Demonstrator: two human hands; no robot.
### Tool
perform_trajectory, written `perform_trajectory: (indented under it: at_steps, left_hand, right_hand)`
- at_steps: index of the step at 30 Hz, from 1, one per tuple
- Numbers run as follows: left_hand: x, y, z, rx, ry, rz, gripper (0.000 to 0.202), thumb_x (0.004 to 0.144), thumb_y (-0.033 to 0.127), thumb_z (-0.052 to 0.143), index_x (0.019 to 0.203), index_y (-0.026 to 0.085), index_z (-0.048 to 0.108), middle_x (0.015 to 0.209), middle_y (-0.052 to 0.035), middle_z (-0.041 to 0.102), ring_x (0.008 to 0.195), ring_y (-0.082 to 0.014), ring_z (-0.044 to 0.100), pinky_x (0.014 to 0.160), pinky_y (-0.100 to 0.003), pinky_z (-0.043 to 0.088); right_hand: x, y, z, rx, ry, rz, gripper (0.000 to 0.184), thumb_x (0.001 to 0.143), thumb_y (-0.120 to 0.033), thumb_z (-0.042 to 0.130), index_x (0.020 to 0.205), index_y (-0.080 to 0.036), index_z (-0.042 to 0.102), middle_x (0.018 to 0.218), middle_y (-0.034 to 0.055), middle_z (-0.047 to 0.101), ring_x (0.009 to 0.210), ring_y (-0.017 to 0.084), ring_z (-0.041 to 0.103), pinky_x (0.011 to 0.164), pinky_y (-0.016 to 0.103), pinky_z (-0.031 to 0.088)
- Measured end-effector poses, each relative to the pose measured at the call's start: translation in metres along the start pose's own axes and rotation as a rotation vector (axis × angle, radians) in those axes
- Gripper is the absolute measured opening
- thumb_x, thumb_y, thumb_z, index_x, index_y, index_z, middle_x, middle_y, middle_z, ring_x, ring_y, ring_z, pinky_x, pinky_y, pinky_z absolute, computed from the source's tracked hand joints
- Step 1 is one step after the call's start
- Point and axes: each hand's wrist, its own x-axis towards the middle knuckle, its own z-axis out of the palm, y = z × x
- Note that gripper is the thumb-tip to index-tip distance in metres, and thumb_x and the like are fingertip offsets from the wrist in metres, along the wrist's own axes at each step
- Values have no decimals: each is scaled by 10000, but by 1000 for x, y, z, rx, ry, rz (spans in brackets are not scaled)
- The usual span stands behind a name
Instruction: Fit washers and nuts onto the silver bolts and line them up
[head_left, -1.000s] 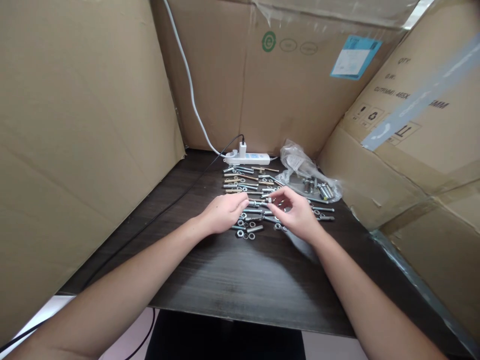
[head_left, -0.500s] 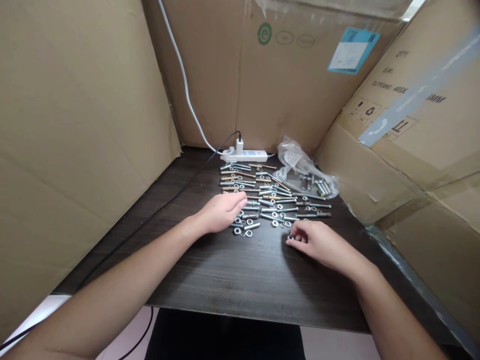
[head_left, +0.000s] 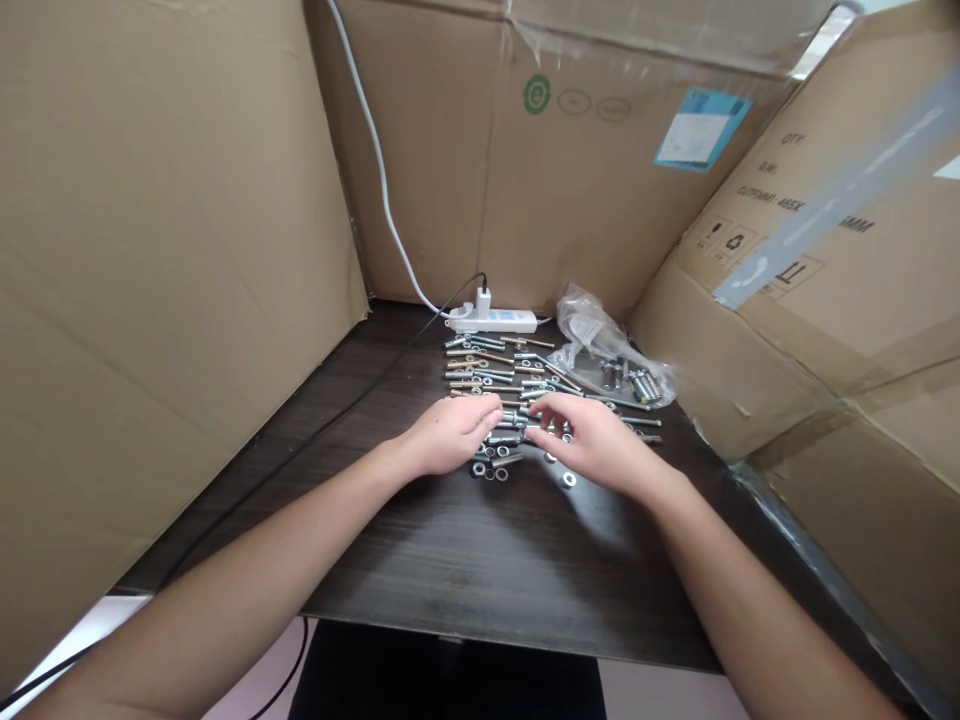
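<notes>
Several metal bolts (head_left: 487,375) lie in rows on a dark wooden table (head_left: 480,560), with loose nuts and washers (head_left: 489,471) at the near edge of the rows. My left hand (head_left: 450,435) rests on the table at the left of the pile, fingers curled round a bolt that sticks out to the right. My right hand (head_left: 592,440) hovers over the bolts just right of it, fingers bent, fingertips close to that bolt's end. A single washer (head_left: 569,479) lies below my right hand.
A clear plastic bag (head_left: 607,350) holding more bolts lies at the back right. A white power strip (head_left: 495,320) with a black plug and white cable sits against the back. Cardboard boxes (head_left: 150,250) wall in the table on the left, back and right.
My right hand, which had dropped back to the table's near right, has come up to the pile beside my left hand. A washer now lies where the right hand was.
</notes>
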Motion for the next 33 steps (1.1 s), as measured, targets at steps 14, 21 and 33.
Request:
perform_trajectory:
  at_steps: [14, 21, 33]
  left_hand:
    - [1, -1, 4, 9, -33, 10, 256, 962, 318, 301, 805, 190, 458, 757, 13, 541, 691, -128, 501, 644, -243, 364]
    - [0, 1, 5, -21, -4, 12, 264, 961, 317, 290, 808, 189, 463, 753, 8, 535, 689, -133, 495, 650, -248, 370]
    - [1, 5, 1, -10, -30, 6, 267, 959, 318, 301, 806, 188, 476, 751, 9, 542, 687, -132, 499, 641, -246, 365]
  right_hand:
    - [1, 13, 41, 181, 321, -132, 149, 847, -267, 581, 955, -195, 654, 796, 30, 660, 626, 135, 562, 607, 269, 473]
    - [-1, 6, 41, 231, 340, -37, 170, 838, -312, 590, 924, -201, 686, 794, 37, 690, 589, 139, 570, 571, 272, 472]
    - [-1, 6, 40, 277, 333, -45, 114, 796, -224, 583, 885, -184, 643, 770, 21, 661, 580, 116, 544, 545, 246, 449]
